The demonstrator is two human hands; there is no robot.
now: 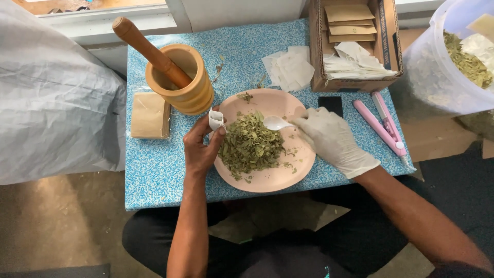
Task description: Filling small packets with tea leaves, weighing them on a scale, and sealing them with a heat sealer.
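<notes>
My left hand (202, 145) is bare and pinches a small white filter bag (216, 120) open at the left rim of a pink plate (286, 177). A heap of dried green leaves (250, 146) lies on the plate. My right hand (332, 140), in a white glove, holds a white plastic spoon (274, 122) whose bowl rests over the leaves, close to the bag.
A wooden mortar (188, 82) with a pestle (149, 49) stands at the back left of the blue patterned table (154, 175), beside a packet of brown sachets (149, 115). Loose white bags (289, 68), a cardboard box of envelopes (355, 44), a pink heat sealer (383, 123) and a tub of leaves (458, 56) sit to the right.
</notes>
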